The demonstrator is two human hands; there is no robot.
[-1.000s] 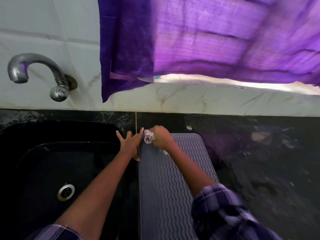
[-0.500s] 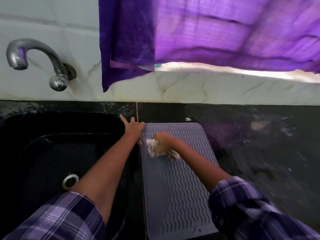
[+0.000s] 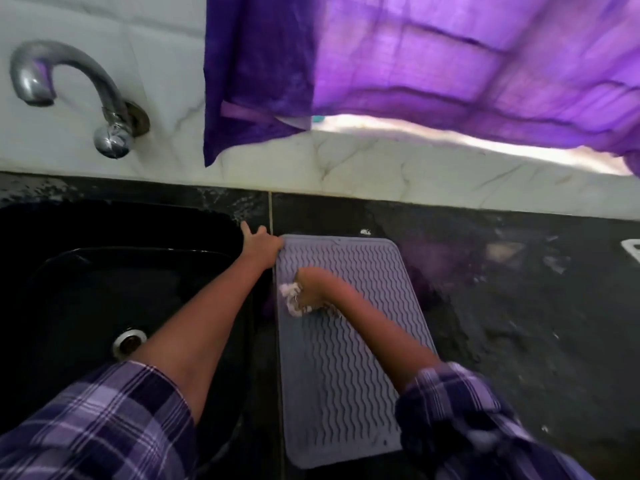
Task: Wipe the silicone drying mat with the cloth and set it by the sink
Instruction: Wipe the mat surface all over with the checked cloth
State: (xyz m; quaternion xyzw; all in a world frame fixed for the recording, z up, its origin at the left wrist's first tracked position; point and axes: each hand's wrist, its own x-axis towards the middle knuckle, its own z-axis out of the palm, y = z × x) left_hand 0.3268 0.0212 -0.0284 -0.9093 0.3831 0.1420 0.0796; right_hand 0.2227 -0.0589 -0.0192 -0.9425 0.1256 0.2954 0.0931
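Observation:
A grey silicone drying mat [image 3: 349, 375] with wavy ridges lies flat on the black counter, just right of the black sink [image 3: 83, 299]. My right hand [image 3: 311, 285] is closed around a crumpled white cloth [image 3: 292, 299] and presses it onto the mat's upper left part. My left hand [image 3: 261, 245] rests at the mat's far left corner, fingers spread, thumb side touching the mat's edge. Both forearms reach out of purple checked sleeves.
A metal tap [image 3: 69, 95] juts from the white marble wall above the sink, whose drain [image 3: 129, 342] shows near my left arm. A purple curtain [image 3: 415, 67] hangs over the window ledge. The black counter [image 3: 519, 306] stretches right, with a white object [image 3: 632, 249] at the edge.
My right hand has dragged the cloth from the mat's far left corner toward me along the left side. My left hand has stayed at the far corner.

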